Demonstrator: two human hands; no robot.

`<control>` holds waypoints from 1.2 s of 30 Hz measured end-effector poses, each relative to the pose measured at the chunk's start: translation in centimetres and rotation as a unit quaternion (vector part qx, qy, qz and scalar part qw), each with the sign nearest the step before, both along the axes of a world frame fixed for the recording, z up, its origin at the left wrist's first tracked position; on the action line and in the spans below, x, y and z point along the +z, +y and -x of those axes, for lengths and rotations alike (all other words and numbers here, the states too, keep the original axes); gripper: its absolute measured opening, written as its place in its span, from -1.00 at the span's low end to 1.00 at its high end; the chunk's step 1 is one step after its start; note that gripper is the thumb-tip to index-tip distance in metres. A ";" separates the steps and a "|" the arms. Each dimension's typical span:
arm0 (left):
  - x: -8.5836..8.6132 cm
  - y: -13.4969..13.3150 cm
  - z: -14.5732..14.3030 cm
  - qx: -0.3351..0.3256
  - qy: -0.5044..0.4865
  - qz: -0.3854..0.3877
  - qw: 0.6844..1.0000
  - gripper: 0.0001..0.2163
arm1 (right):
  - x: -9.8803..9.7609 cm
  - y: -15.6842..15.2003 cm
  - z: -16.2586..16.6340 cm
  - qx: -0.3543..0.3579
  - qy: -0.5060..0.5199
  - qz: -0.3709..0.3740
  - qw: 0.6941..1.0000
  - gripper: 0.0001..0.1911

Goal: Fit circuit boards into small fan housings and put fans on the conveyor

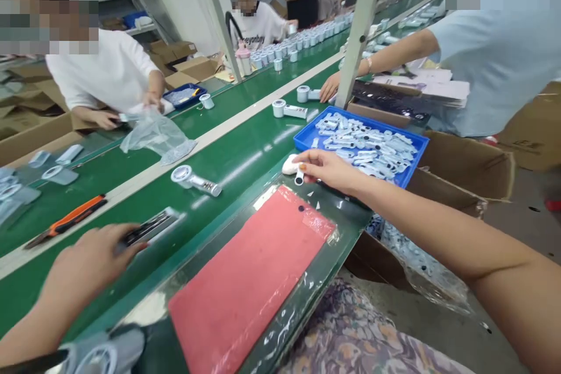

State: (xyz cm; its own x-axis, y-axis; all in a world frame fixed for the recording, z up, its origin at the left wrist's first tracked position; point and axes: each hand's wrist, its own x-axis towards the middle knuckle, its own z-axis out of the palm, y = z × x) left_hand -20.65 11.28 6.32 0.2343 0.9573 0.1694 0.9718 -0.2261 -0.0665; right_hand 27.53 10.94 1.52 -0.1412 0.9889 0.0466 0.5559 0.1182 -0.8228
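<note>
Right hand [331, 170] pinches a small white part [300, 175] near the blue tray [350, 128]. Left hand [90, 263] holds a black strip [151, 228]. The far shirt [254, 35] reads "eyonbay".

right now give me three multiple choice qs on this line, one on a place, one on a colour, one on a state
1. Where is the orange-handled utility knife?
A. On the green conveyor belt, beyond the left hand
B. In a cardboard carton
C. On the floor

2. What colour is the mat?
A. Blue
B. Black
C. Pink-red

3. What state is the blue tray by the right hand in?
A. Empty
B. Full of small white parts
C. Upside down

1 A, the knife lies on the green belt.
2 C, the mat shows pink-red.
3 B, white parts fill the tray.
</note>
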 end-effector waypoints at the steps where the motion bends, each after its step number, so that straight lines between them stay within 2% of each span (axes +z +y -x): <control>1: 0.6 -1.8 -2.4 -0.025 0.021 0.024 0.999 -0.69 | -0.8 -1.3 1.4 0.028 -0.001 0.014 1.000 -0.74; 2: 0.7 -3.6 -4.9 -0.054 0.031 0.031 0.998 -0.68 | -1.5 -2.6 2.5 0.053 -0.007 0.026 0.998 -0.78; 4: -0.1 -6.9 -9.4 -0.122 0.029 0.033 0.992 -0.70 | -2.7 -4.7 3.7 0.078 -0.029 0.034 0.996 -0.88; 7: -3.0 -10.5 -14.1 -0.173 0.004 0.032 0.984 -0.70 | -3.2 -6.1 3.4 0.104 -0.132 -0.010 0.986 -0.87; 9: -4.9 -11.7 -15.7 -0.173 -0.021 0.025 0.984 -0.66 | -2.8 -6.2 2.7 0.129 -0.190 -0.038 0.972 -0.88; 12: -6.5 -12.3 -16.0 -0.146 -0.065 -0.004 0.987 -0.63 | -1.6 -6.4 3.2 0.137 -0.155 -0.048 0.977 -0.86; 15: -6.6 -12.3 -15.3 -0.152 -0.138 -0.010 0.979 -0.65 | -0.7 -7.0 5.9 0.166 -0.110 -0.077 0.977 -0.78; 18: -6.4 -12.4 -15.0 -0.176 -0.219 -0.007 0.960 -0.68 | -0.6 -7.4 8.9 0.232 -0.135 -0.123 0.955 -0.77; 21: -6.3 -12.6 -15.4 -0.175 -0.260 -0.006 0.950 -0.76 | -0.9 -7.4 10.4 0.289 -0.167 -0.141 0.932 -0.78; 24: -6.3 -12.8 -16.0 -0.162 -0.276 0.000 0.947 -0.87 | -1.2 -7.3 10.4 0.299 -0.167 -0.132 0.930 -0.80; 27: -6.2 -12.8 -16.4 -0.132 -0.299 0.011 0.945 -0.88 | -1.8 -7.2 10.3 0.273 -0.114 -0.112 0.949 -0.82; 30: -6.0 -12.8 -16.6 -0.105 -0.310 0.033 0.944 -0.89 | -2.9 -6.9 10.3 0.247 0.002 -0.040 0.968 -0.89; 32: -5.8 -13.0 -16.6 -0.115 -0.299 0.032 0.947 -0.90 | -3.6 -6.7 10.2 0.249 0.052 0.014 0.967 -0.93; 34: -5.6 -13.6 -16.7 -0.137 -0.279 0.021 0.950 -0.95 | -3.9 -6.7 9.9 0.280 0.042 0.030 0.959 -0.76; 36: -5.7 -14.7 -16.9 -0.147 -0.259 0.017 0.955 -0.94 | -3.9 -7.2 9.4 0.327 -0.010 0.009 0.945 -0.62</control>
State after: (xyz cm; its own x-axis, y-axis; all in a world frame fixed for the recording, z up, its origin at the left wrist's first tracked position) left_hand -3.72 -3.38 0.64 0.3866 0.8704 0.3049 0.7671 -0.4870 0.4175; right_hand 18.15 3.77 -2.38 -0.7230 0.6905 0.0213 0.3845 0.4278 -0.8180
